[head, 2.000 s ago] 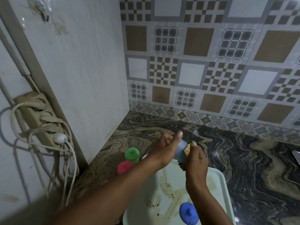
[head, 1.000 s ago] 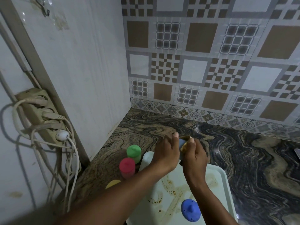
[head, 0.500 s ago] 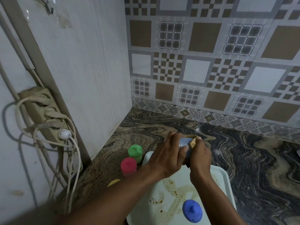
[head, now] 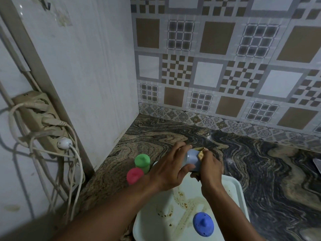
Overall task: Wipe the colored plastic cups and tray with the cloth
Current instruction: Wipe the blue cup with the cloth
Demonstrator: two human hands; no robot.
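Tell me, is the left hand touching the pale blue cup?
Touching. The head view shows the left hand wrapped around the pale blue cup, thumb and fingers pressed on its side, while the right hand works the cloth at its mouth.

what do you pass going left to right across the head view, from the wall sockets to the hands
power strip → red cup → green cup → left hand → light blue cup → cloth → right hand
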